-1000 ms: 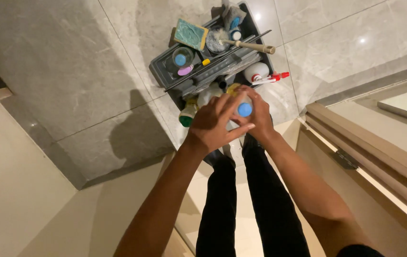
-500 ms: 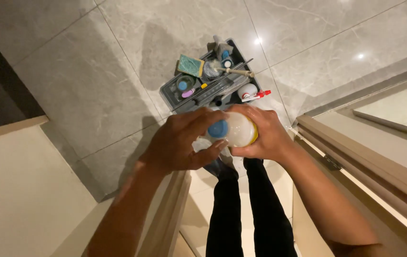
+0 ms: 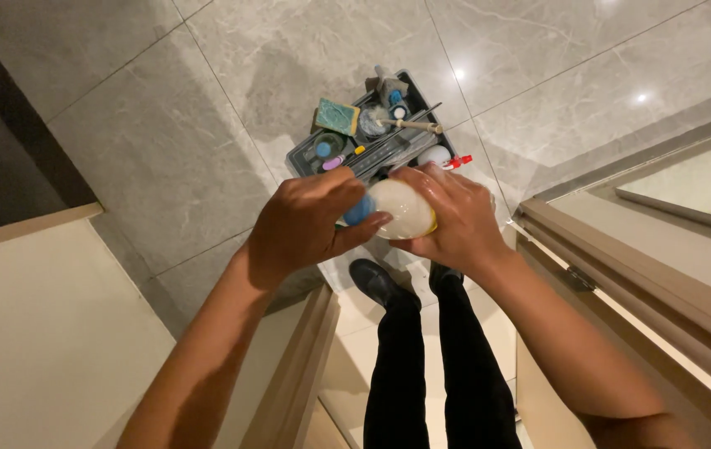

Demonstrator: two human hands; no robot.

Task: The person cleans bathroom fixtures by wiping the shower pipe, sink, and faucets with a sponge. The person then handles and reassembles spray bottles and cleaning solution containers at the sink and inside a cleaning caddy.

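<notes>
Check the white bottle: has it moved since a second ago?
Yes. The white bottle has been lifted up from the grey caddy on the floor; both hands grip it.

A white plastic bottle (image 3: 401, 209) with a blue cap (image 3: 359, 211) is held just below the grey cleaning caddy (image 3: 305, 155), where further bottles stand.

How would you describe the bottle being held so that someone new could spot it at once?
Look above the grey cleaning caddy on the tiled floor, where both hands meet. The right hand grips a white plastic bottle while the left hand pinches its blue cap. Unlike the caddy's bottles, it is held up and has a yellow band.
</notes>
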